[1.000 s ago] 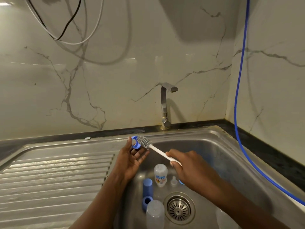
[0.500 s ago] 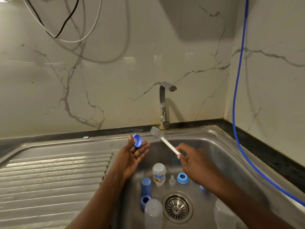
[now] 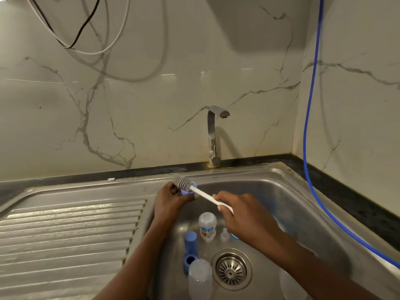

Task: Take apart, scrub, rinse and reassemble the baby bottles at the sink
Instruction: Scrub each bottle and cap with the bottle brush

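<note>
Both hands scrub mid-frame: left hand (image 3: 173, 199) pinches a blue plastic screw ring (image 3: 187, 191), right hand (image 3: 240, 210) grips a white-handled grey silicone brush (image 3: 184, 183); rinsing likely follows.

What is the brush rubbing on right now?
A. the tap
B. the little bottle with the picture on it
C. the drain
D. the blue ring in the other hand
D: the grey bristle head of the white-handled brush, held by the right hand, sits against the small blue plastic ring in the left hand.
</note>
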`<state>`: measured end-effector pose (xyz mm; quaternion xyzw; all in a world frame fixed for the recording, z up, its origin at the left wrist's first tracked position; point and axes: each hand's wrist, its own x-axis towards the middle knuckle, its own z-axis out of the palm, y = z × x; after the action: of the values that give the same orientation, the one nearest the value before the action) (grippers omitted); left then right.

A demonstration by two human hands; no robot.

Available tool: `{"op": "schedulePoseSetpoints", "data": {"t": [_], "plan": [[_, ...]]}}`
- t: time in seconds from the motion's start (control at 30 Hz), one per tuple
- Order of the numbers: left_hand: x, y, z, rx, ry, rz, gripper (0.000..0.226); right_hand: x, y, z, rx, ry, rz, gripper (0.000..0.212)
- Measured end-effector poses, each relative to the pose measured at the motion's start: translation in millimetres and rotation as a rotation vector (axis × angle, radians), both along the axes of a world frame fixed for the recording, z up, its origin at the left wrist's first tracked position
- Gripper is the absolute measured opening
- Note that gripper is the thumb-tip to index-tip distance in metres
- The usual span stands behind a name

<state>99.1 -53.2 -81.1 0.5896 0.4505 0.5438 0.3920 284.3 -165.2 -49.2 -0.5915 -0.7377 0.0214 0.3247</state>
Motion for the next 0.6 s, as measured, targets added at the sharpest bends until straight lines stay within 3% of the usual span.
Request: {"op": "schedulePoseSetpoints", "data": {"t": [0.27,0.6], "plan": [[-8,-1,-3,0.027,-0.011,0.176,0.039,-5,-4,-7,-0.052,0.076,0.03,0.024],[-1,-6,2,0.063,0.098,0.213,0.038,-1,3,-6,-0.038,0.103,-0.011,0.023]]}}
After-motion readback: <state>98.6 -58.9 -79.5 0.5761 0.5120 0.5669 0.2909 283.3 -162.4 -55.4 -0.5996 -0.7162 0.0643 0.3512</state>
